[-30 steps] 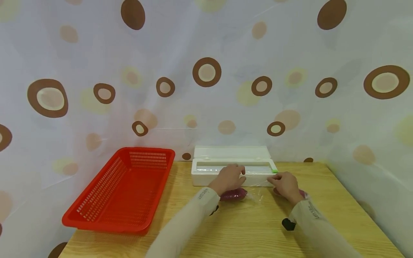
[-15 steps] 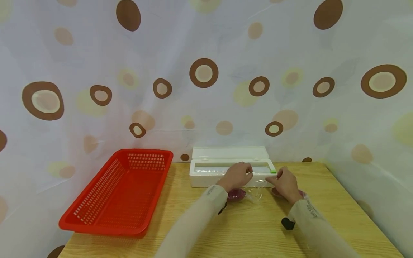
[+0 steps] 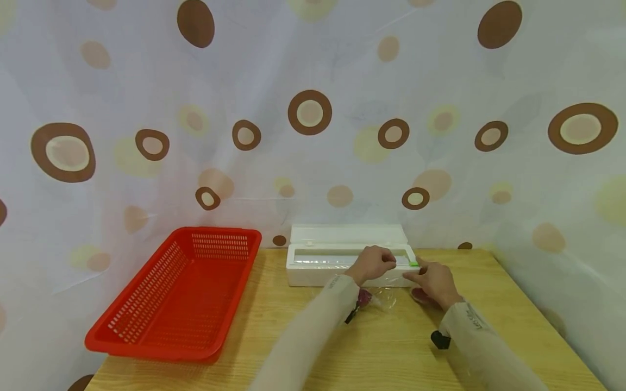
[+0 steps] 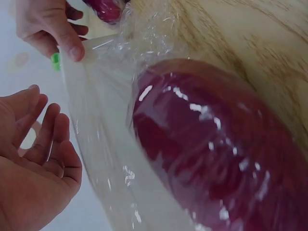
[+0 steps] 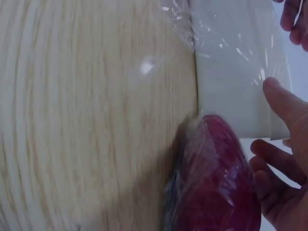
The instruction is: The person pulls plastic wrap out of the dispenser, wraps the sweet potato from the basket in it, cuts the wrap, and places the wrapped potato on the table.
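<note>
A white cling film dispenser, its lid raised, has a small green slider at its right end. Clear cling film drapes over its front edge. My right hand pinches the film at the right front corner, its thumb laid on the front face. Over the dispenser's right half, my left hand has loosely bent fingers with nothing between them. Beneath the left wrist lies a glossy purple oblong thing in film. Another film-wrapped purple oblong lies below the right hand, partly hidden in the head view.
A red plastic basket with slotted sides stands on the left of the wooden table. A white sheet with brown and yellow spots hangs behind and at the sides.
My left hand has slid rightward along the dispenser toward the right hand. The right hand stays at the right corner, with its fingers shifted slightly. The left forearm now hides more of the left purple oblong.
</note>
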Demonstrator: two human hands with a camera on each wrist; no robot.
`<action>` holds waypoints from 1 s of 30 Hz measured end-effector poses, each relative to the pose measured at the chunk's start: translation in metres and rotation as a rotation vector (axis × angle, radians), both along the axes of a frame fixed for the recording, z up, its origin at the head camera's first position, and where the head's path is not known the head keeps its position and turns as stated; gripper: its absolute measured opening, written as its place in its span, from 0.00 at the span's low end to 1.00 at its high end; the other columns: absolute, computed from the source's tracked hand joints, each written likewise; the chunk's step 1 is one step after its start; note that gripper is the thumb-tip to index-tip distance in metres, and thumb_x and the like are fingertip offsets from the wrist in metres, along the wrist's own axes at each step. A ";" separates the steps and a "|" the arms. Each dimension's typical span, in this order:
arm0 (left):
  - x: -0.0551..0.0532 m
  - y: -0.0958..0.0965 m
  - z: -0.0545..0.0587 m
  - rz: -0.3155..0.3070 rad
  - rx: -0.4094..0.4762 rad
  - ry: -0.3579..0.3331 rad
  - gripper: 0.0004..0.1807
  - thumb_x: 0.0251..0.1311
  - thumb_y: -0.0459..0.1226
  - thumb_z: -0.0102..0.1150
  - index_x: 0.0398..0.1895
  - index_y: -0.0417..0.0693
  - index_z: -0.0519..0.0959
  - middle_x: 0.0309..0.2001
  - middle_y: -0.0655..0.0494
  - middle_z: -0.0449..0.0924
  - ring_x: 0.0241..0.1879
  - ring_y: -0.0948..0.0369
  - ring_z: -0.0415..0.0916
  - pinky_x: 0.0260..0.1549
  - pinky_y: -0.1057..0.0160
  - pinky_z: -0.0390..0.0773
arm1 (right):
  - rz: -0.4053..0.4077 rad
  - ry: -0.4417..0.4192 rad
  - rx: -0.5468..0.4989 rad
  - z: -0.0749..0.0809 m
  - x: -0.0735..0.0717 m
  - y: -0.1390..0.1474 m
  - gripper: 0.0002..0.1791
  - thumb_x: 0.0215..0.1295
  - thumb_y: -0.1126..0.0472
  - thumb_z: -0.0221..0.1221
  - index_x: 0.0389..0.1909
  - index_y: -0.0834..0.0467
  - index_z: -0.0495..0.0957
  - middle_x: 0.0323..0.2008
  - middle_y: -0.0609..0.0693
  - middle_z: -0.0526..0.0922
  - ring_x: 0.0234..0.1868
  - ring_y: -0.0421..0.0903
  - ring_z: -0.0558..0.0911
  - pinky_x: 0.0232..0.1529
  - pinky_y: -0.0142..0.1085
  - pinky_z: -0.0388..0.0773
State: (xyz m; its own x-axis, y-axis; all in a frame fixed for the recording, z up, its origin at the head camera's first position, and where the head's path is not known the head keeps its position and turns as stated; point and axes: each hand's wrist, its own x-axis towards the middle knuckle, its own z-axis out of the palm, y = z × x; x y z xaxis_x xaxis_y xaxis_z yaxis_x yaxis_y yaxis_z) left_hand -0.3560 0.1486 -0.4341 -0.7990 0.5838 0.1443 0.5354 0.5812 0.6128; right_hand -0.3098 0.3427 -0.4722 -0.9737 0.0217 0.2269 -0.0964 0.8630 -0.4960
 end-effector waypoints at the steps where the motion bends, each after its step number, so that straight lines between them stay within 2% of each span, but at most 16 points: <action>1: -0.001 0.003 -0.002 0.002 0.010 -0.007 0.09 0.66 0.41 0.55 0.42 0.51 0.83 0.37 0.64 0.82 0.36 0.68 0.76 0.37 0.70 0.74 | 0.008 0.006 0.013 -0.001 -0.001 0.001 0.41 0.58 0.45 0.64 0.62 0.71 0.64 0.31 0.60 0.84 0.20 0.43 0.75 0.35 0.48 0.76; 6: -0.003 0.015 -0.004 0.010 0.031 -0.001 0.09 0.65 0.41 0.57 0.43 0.53 0.83 0.37 0.65 0.82 0.36 0.69 0.76 0.36 0.72 0.74 | 0.051 0.073 0.106 -0.006 -0.005 0.004 0.40 0.59 0.44 0.62 0.60 0.72 0.67 0.25 0.58 0.84 0.11 0.41 0.70 0.28 0.45 0.76; 8: -0.004 0.019 -0.004 0.015 0.029 0.011 0.08 0.65 0.42 0.57 0.42 0.54 0.84 0.37 0.67 0.82 0.36 0.70 0.76 0.36 0.73 0.73 | 0.058 0.103 0.143 -0.008 -0.007 0.006 0.40 0.58 0.44 0.62 0.59 0.72 0.67 0.18 0.54 0.82 0.08 0.41 0.67 0.24 0.42 0.75; 11: -0.006 0.025 -0.006 0.017 0.038 0.013 0.08 0.64 0.43 0.57 0.41 0.55 0.84 0.36 0.68 0.82 0.36 0.71 0.76 0.36 0.73 0.73 | 0.062 0.150 0.171 -0.011 -0.006 0.008 0.39 0.57 0.45 0.62 0.59 0.72 0.68 0.07 0.47 0.72 0.06 0.40 0.60 0.17 0.37 0.67; 13: -0.008 0.028 -0.008 0.013 0.054 0.005 0.08 0.64 0.43 0.57 0.40 0.55 0.85 0.35 0.68 0.82 0.36 0.70 0.76 0.36 0.73 0.73 | 0.067 0.181 0.178 -0.012 -0.006 0.009 0.39 0.56 0.46 0.64 0.58 0.72 0.68 0.04 0.44 0.64 0.06 0.40 0.56 0.16 0.36 0.63; 18: -0.013 0.034 -0.012 -0.023 0.050 -0.024 0.09 0.64 0.43 0.58 0.41 0.55 0.85 0.35 0.69 0.82 0.37 0.71 0.76 0.37 0.73 0.73 | 0.098 0.245 0.198 -0.013 -0.001 0.010 0.36 0.54 0.51 0.66 0.56 0.73 0.70 0.06 0.43 0.63 0.06 0.40 0.55 0.14 0.35 0.62; 21: -0.016 0.037 -0.012 -0.042 0.045 0.008 0.09 0.64 0.43 0.57 0.40 0.56 0.85 0.34 0.70 0.82 0.36 0.71 0.75 0.36 0.72 0.73 | 0.111 0.265 0.193 -0.013 -0.002 0.010 0.35 0.55 0.51 0.66 0.56 0.73 0.70 0.05 0.42 0.63 0.06 0.39 0.55 0.13 0.34 0.62; 26: -0.015 0.040 -0.012 -0.033 0.060 0.000 0.09 0.64 0.44 0.58 0.38 0.55 0.86 0.33 0.69 0.83 0.34 0.71 0.76 0.34 0.72 0.73 | 0.106 0.278 0.175 -0.019 -0.004 0.012 0.35 0.55 0.50 0.65 0.56 0.71 0.71 0.03 0.39 0.60 0.05 0.39 0.55 0.12 0.33 0.61; 27: -0.013 0.040 -0.011 -0.020 0.054 -0.022 0.09 0.63 0.44 0.58 0.39 0.54 0.86 0.33 0.68 0.83 0.34 0.71 0.76 0.34 0.73 0.73 | 0.104 0.274 0.168 -0.020 -0.005 0.013 0.35 0.55 0.50 0.65 0.56 0.71 0.71 0.02 0.39 0.60 0.05 0.39 0.55 0.12 0.32 0.62; 30: -0.010 0.042 -0.011 0.015 0.037 -0.015 0.09 0.63 0.45 0.59 0.38 0.55 0.86 0.33 0.68 0.83 0.32 0.71 0.76 0.30 0.73 0.72 | 0.113 0.266 0.143 -0.021 -0.005 0.014 0.35 0.56 0.49 0.65 0.57 0.70 0.71 0.03 0.39 0.61 0.05 0.40 0.56 0.13 0.33 0.64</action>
